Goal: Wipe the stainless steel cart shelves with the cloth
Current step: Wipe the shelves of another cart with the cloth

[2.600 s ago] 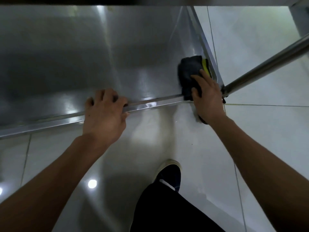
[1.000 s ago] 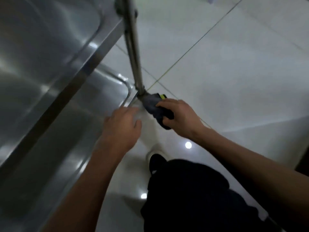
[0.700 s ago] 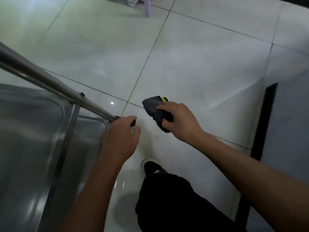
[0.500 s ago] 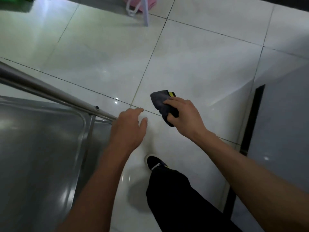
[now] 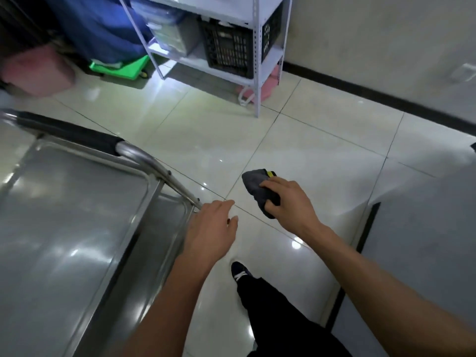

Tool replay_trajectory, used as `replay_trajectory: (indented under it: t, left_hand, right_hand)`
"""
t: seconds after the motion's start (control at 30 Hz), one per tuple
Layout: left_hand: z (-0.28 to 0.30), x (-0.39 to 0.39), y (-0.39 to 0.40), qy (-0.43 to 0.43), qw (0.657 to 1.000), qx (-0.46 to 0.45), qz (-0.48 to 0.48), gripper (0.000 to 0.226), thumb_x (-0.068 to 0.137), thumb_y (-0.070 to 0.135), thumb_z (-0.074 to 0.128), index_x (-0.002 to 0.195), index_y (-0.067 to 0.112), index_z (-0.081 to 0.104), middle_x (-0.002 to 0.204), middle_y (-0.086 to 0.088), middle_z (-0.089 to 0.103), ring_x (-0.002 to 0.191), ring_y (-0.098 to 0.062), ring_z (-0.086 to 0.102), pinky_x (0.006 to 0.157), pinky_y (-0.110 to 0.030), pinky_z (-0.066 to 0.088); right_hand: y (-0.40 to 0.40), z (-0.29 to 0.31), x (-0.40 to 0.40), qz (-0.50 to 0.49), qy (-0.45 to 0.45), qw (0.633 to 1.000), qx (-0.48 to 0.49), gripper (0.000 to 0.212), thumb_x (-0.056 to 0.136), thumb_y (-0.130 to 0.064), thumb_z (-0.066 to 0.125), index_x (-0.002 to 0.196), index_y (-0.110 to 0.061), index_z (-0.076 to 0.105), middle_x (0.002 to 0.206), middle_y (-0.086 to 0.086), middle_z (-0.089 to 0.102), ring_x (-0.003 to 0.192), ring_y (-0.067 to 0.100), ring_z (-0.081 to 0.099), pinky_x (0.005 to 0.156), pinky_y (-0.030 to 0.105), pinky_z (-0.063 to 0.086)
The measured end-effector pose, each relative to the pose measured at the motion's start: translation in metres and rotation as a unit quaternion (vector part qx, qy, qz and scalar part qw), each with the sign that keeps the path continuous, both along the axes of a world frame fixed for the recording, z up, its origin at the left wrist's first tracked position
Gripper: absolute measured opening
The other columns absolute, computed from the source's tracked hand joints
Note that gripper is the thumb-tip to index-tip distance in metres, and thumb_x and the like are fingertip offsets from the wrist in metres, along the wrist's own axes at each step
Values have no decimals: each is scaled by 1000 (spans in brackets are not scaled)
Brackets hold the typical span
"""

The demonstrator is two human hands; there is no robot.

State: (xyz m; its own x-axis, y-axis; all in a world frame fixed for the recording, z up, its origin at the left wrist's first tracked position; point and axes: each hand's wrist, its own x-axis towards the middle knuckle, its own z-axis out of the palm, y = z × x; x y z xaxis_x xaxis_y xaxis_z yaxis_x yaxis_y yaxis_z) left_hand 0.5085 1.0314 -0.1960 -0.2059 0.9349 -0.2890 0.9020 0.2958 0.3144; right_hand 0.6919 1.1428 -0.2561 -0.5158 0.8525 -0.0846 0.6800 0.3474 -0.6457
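The folded grey cloth (image 5: 255, 186) is gripped in the right hand (image 5: 288, 203), beyond the stainless steel cart's (image 5: 77, 215) corner; the left hand (image 5: 212, 228) is held relaxed.

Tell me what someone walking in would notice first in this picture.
Most likely the two hands in the middle: the right hand grips a dark grey cloth above the floor tiles, and the left hand hangs open beside it. Next comes the shiny steel cart filling the lower left, with its black-gripped handle. At the top stands a white shelf rack holding a black crate.
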Motion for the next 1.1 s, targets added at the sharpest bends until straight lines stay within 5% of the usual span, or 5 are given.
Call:
replay_trajectory:
  t: [0.3, 0.77, 1.1]
  left_hand:
    - [95, 4, 19, 33, 997, 31, 67, 50, 102, 38, 48, 149, 24, 44, 146, -1, 52, 130, -24, 49, 104, -47, 44]
    - [98, -10, 232, 49, 992, -11, 118, 49, 103, 39, 46, 149, 22, 43, 147, -3, 51, 130, -25, 48, 104, -43, 42]
    - [106, -91, 315, 63, 978, -23, 200, 46, 103, 38, 44, 146, 22, 46, 142, -3, 55, 125, -25, 52, 99, -43, 44]
  right_hand:
    - [49, 123, -3, 72, 34, 994, 80, 44, 77, -22, 58, 119, -29, 64, 115, -9, 64, 93, 26, 57, 76, 43, 52]
    - [272, 116, -7, 150, 8, 986, 70, 41, 75, -32, 47, 114, -34, 61, 112, -16, 62, 89, 21, 55, 73, 40, 52]
    - [366, 127, -123, 246, 27, 965, 85, 37, 75, -33, 46, 109, -32, 61, 106, -14, 62, 87, 24, 56, 72, 42, 51]
